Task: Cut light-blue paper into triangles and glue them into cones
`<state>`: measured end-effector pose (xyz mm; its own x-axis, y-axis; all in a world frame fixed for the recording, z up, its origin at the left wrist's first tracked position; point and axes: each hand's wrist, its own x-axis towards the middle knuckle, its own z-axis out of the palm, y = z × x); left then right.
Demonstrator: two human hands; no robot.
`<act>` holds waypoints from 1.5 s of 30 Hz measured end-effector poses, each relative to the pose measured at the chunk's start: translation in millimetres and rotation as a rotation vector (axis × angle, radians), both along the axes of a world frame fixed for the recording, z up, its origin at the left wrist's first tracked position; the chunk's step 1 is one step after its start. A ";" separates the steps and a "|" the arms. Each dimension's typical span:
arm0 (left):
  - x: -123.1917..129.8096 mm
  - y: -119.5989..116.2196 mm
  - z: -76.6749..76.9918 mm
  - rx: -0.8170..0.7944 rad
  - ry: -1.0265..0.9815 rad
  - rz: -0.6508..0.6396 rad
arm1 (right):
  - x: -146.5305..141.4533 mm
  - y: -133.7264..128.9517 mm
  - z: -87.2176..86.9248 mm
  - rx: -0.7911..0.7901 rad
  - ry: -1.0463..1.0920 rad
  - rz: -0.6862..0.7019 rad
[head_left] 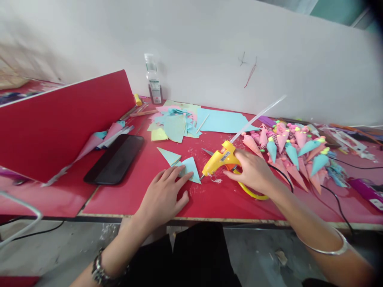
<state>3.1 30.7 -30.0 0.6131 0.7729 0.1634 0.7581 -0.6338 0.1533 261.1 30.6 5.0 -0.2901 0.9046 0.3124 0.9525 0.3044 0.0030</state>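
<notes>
My right hand (253, 169) is closed round a yellow glue gun (219, 158). A long clear glue stick (260, 115) pokes out of its back end, and its nozzle points down at the edge of a light-blue paper piece (191, 167). With fingers stretched out, my left hand (164, 193) lies flat on that paper, pressing it to the red tabletop. Just behind my left fingers lies another pale green-blue cut triangle (168, 155). Under my right hand, the yellow handle (253, 193) of what look like scissors partly shows.
Pink and blue paper cones (291, 149) are heaped at the right, near black cords. Paper scraps (176, 123) and a blue sheet (223, 120) lie at the back, beside a bottle (154, 81). A phone (115, 159) and red board (68, 123) are at the left.
</notes>
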 end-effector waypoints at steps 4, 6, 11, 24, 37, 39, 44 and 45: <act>-0.6 0.2 -1.0 0.004 -0.022 -0.005 | -1.8 -0.7 -0.8 -0.017 0.003 0.002; -0.7 0.3 -1.0 0.003 -0.019 0.000 | -2.1 -1.3 -1.3 -0.019 -0.015 0.005; -0.6 0.4 -0.5 0.002 -0.003 0.001 | -2.2 -0.9 -3.1 -0.004 -0.056 0.011; -0.3 0.0 -0.6 -0.006 0.006 0.004 | -0.3 0.4 -0.5 -0.042 -0.094 0.007; -0.2 0.1 -5.7 0.006 -0.031 0.026 | -5.0 5.6 3.0 -0.051 -0.109 -0.020; -0.4 0.1 -6.7 0.013 -0.038 0.032 | -5.2 6.9 2.0 -0.045 -0.111 -0.017; -0.3 0.8 -6.8 0.018 -0.042 0.032 | -5.1 9.0 0.7 -0.037 -0.105 -0.020; -0.2 0.9 -6.7 0.018 -0.038 0.034 | -4.9 8.9 0.9 -0.041 -0.103 -0.020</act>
